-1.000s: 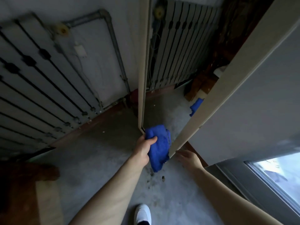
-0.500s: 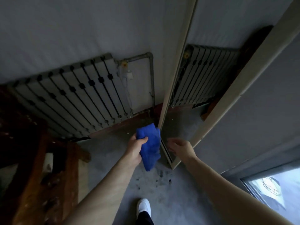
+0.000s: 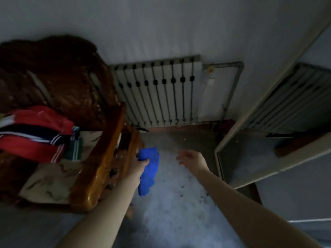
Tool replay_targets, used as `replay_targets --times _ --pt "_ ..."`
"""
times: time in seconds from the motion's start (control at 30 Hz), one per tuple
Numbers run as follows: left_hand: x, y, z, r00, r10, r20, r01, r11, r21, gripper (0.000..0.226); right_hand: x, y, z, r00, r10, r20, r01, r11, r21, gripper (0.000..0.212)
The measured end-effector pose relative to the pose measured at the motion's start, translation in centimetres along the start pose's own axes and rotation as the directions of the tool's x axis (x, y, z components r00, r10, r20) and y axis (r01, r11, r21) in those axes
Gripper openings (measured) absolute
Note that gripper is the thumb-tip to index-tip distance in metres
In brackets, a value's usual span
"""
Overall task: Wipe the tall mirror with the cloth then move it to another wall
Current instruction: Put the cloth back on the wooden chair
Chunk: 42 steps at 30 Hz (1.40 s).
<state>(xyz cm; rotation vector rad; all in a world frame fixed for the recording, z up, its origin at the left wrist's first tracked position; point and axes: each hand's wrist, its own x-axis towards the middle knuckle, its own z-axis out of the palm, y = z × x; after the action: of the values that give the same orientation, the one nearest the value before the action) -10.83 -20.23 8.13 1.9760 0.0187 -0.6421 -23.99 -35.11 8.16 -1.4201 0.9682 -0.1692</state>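
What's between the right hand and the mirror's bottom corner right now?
Only bare grey floor, as the head view shows. The right hand is open and empty, clear of the mirror. The left hand holds the cloth.

- A white ribbed radiator (image 3: 161, 93) stands against the pale wall (image 3: 161, 24).
- A grey pipe (image 3: 232, 86) bends beside the radiator's right end.
- A carved wooden chair (image 3: 105, 158) sits at left, near the radiator.
- A red, white and navy striped garment (image 3: 32, 135) lies on the chair's patterned cushion (image 3: 52, 179).
- The grey concrete floor (image 3: 172, 203) shows dark specks.
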Motion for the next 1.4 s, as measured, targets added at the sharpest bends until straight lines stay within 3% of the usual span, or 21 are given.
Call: replay_targets --times 0.17,0.3,0.4,0.57,0.63,0.73,0.87,1.0,1.1,1.27,1.4 --pt "1.2 -3.3 -8.5 0.994 0.013 -0.105 -0.015 1.0 -0.024 0.044 -1.6 -2.6 9.3 0.982 -0.032 0.184 0.038 0.999 -0.028 0.025" --pt "2.6 -6.6 -15.5 0.964 0.036 -0.264 0.006 0.988 0.155 0.043 -3.7 -2.7 16.2 0.946 -0.059 0.319 0.1 0.988 -0.114 0.023" --pt "4.3 -8.2 -19.4 0.935 0.043 -0.353 0.07 0.951 0.302 0.048 -4.5 -2.0 19.8 0.932 -0.07 0.355 0.1 0.993 -0.067 0.021" --pt "6.8 -9.1 -22.3 0.871 0.161 -0.464 0.072 0.893 0.444 0.037 -3.9 0.0 23.1 0.935 -0.077 0.346 0.163 0.96 -0.227 0.016" --pt "7.4 -9.5 -21.8 0.908 0.16 -0.388 0.058 0.867 0.495 0.052 -3.5 0.9 23.7 0.936 -0.104 0.336 0.188 0.956 -0.226 0.017" --pt "8.1 -11.8 -20.0 0.991 0.042 -0.128 0.058 0.727 0.684 0.077 -3.0 2.2 24.7 0.94 -0.115 0.322 0.211 0.936 -0.281 0.019" --pt "8.3 -13.9 -19.2 0.997 0.038 -0.07 0.027 0.663 0.748 0.066 -2.8 3.3 24.9 0.949 -0.098 0.301 0.195 0.93 -0.312 0.019" --pt "8.3 -13.2 -19.9 0.991 0.113 -0.069 -0.029 0.688 0.725 0.049 -2.3 2.9 24.0 0.959 -0.122 0.254 0.201 0.929 -0.312 0.03" --pt "8.3 -11.3 -20.0 0.967 0.245 -0.077 -0.128 0.719 0.684 0.038 -2.2 1.7 22.7 0.97 -0.126 0.207 0.184 0.938 -0.293 0.028" --pt "7.6 -7.5 -18.3 0.95 0.313 -0.009 -0.244 0.758 0.605 0.035 -1.9 -0.8 18.4 0.987 -0.14 0.078 0.155 0.956 -0.248 0.022" --pt "7.1 -3.9 -15.1 0.921 0.377 0.093 -0.35 0.701 0.621 0.034 -2.2 -2.2 13.9 0.985 -0.17 -0.043 0.158 0.966 -0.206 0.02"
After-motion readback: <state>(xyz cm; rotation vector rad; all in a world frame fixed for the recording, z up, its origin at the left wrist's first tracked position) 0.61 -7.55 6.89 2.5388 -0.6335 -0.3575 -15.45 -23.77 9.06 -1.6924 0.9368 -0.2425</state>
